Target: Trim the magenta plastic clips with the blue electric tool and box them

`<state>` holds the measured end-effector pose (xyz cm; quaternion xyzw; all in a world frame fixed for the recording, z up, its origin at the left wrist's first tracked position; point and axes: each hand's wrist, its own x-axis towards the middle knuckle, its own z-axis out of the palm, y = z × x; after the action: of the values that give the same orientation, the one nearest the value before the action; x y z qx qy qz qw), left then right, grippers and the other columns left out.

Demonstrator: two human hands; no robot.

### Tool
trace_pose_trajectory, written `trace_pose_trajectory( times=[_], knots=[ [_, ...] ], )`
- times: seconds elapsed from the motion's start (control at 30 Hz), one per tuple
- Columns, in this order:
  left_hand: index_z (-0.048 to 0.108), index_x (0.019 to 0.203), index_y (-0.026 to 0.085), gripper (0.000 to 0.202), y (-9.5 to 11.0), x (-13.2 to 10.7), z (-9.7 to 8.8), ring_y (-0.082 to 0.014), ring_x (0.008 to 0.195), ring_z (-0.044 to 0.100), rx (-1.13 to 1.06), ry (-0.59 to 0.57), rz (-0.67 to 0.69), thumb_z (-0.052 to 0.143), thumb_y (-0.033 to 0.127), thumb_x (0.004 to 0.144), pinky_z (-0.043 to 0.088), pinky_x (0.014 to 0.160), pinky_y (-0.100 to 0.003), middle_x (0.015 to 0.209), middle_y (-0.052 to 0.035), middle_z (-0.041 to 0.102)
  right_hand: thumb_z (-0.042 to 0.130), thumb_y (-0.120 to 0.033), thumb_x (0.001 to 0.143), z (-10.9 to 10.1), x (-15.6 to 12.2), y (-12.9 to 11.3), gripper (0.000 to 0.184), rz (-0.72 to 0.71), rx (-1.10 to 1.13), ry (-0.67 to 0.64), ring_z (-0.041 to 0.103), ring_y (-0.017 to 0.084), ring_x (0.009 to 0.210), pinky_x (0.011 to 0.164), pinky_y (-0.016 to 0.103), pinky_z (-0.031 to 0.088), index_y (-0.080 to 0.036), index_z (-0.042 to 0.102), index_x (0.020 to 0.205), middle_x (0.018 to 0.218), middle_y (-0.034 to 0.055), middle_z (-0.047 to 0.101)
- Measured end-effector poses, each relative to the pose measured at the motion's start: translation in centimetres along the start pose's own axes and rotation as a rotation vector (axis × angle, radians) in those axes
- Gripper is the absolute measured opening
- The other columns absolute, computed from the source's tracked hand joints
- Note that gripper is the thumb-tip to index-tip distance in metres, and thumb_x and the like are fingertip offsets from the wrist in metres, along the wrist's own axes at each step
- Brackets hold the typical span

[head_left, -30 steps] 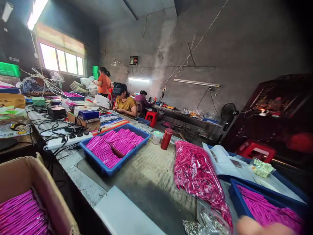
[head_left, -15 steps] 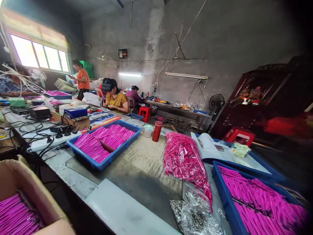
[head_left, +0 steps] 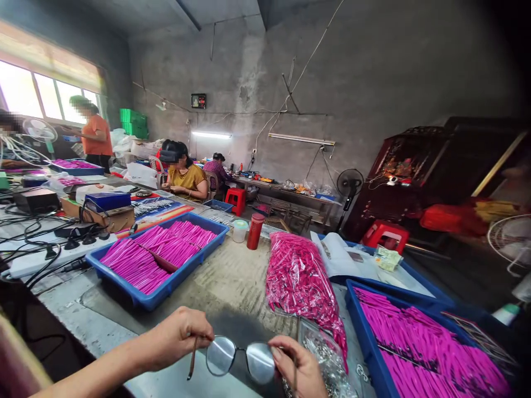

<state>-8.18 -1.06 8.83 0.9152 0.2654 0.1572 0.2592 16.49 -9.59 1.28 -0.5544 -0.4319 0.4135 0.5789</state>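
A pair of eyeglasses [head_left: 239,358] with thin dark rims is held up in front of me over the near edge of the table. My left hand [head_left: 179,338] pinches one side of the frame near the hinge, and a brown temple arm hangs down below it. On the other side, my right hand [head_left: 299,366] grips the frame by the rim, partly cut off at the bottom of the view. A pale grey board [head_left: 166,378] lies beneath the glasses. Behind my right hand are a clear plastic bag of small metal parts [head_left: 327,351] and a bag of pink pieces [head_left: 301,271].
A blue tray of pink sticks [head_left: 155,254] stands at left, another blue tray [head_left: 352,309] at right. A red bottle [head_left: 255,232] and a small lidded tub [head_left: 239,231] stand beyond. A power strip [head_left: 62,254] with cables lies at left. A person [head_left: 188,177] sits across the table.
Both hands have come into view from below, holding the eyeglasses. The camera has turned a little to the right, and the cardboard box at left is mostly out of view.
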Motion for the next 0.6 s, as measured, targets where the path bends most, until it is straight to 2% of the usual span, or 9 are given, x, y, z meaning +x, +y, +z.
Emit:
trace_pose_trajectory(
  times=[0.03, 0.07, 0.13, 0.23, 0.37, 0.47, 0.6],
  knots=[
    [0.062, 0.072, 0.017, 0.018, -1.3, 0.8, 0.4, -0.0091, 0.065, 0.055, 0.070, -0.039, 0.020, 0.048, 0.020, 0.082, 0.037, 0.060, -0.016, 0.067, -0.0002, 0.060, 0.070, -0.056, 0.051, 0.4, 1.0, 0.4, 0.048, 0.069, 0.025, -0.061, 0.045, 0.009, 0.050, 0.049, 0.020, 0.038, -0.012, 0.066, 0.070, 0.059, 0.0042, 0.054],
    [0.061, 0.070, 0.017, 0.016, -2.4, 1.5, 0.8, -0.0094, 0.064, 0.054, 0.134, -0.053, 0.036, 0.049, 0.017, 0.080, 0.035, 0.059, -0.017, 0.065, 0.0005, 0.059, 0.071, -0.054, 0.049, 0.7, 2.0, 0.9, 0.049, 0.091, 0.036, -0.069, 0.046, 0.010, 0.052, 0.050, 0.020, 0.039, -0.012, 0.066, 0.073, 0.062, 0.0046, 0.056],
    [0.059, 0.068, 0.017, 0.016, -4.5, 2.8, 1.4, -0.0102, 0.064, 0.053, 0.259, -0.047, 0.048, 0.048, 0.010, 0.078, 0.033, 0.059, -0.019, 0.063, 0.0012, 0.058, 0.070, -0.049, 0.051, 0.8, 4.0, 1.8, 0.046, 0.076, -0.008, -0.092, 0.052, 0.013, 0.060, 0.058, 0.023, 0.043, -0.012, 0.067, 0.079, 0.072, 0.0065, 0.060],
    [0.055, 0.064, 0.016, 0.020, -6.6, 4.6, 1.9, -0.0120, 0.064, 0.052, 0.433, -0.010, 0.065, 0.044, 0.007, 0.078, 0.030, 0.059, -0.023, 0.062, 0.0008, 0.057, 0.065, -0.042, 0.056, 0.5, 6.4, 2.7, 0.042, 0.002, -0.146, -0.116, 0.058, 0.021, 0.081, 0.078, 0.032, 0.046, -0.013, 0.068, 0.086, 0.087, 0.0100, 0.063],
    [0.057, 0.073, 0.017, 0.022, -8.6, 6.3, 2.2, -0.0138, 0.069, 0.053, 0.513, 0.054, 0.034, 0.039, 0.007, 0.081, 0.031, 0.067, -0.026, 0.071, -0.0007, 0.061, 0.052, -0.034, 0.062, 0.5, 8.5, 2.5, 0.043, -0.108, -0.310, -0.134, 0.056, 0.024, 0.098, 0.092, 0.037, 0.039, -0.013, 0.067, 0.097, 0.102, 0.0118, 0.060],
    [0.057, 0.075, 0.017, 0.023, -9.7, 7.1, 2.7, -0.0139, 0.070, 0.052, 0.526, 0.065, -0.020, 0.038, 0.007, 0.083, 0.032, 0.069, -0.027, 0.076, -0.0017, 0.062, 0.045, -0.030, 0.066, 0.7, 9.4, 2.2, 0.045, -0.159, -0.430, -0.150, 0.054, 0.023, 0.103, 0.096, 0.036, 0.038, -0.012, 0.065, 0.102, 0.108, 0.0113, 0.058],
    [0.058, 0.080, 0.018, 0.022, -10.6, 7.6, 3.6, -0.0159, 0.076, 0.051, 0.544, 0.047, -0.117, 0.039, 0.007, 0.082, 0.033, 0.069, -0.028, 0.082, -0.0022, 0.062, 0.041, -0.024, 0.065, 0.9, 10.2, 2.7, 0.050, -0.155, -0.512, -0.146, 0.053, 0.022, 0.106, 0.096, 0.034, 0.038, -0.010, 0.063, 0.107, 0.112, 0.0113, 0.057]
  ],
)
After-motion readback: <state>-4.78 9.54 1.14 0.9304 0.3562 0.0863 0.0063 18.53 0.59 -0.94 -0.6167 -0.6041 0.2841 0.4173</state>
